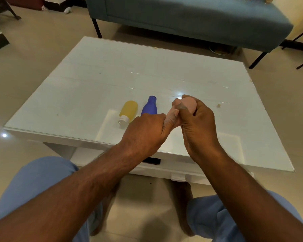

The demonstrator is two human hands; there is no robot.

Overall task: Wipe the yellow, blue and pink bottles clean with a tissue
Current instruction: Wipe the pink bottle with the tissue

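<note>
Both hands work mid-frame above the white table's (217,81) near edge: the right hand (198,123) grips the pink bottle (189,103) to steady it, the left hand (147,130) clenches tissue (172,114) around its lower part, while the yellow bottle (129,109) and blue bottle (149,107) lie just left, apparently set aside.

Yellow bottle (129,110): lying flat on the surface, white cap toward the near edge. Blue bottle (150,106): lying just beside it, neck pointing away. Pink bottle (188,104): raised off the surface, tilted, gripped at both ends; tissue not discernible.
</note>
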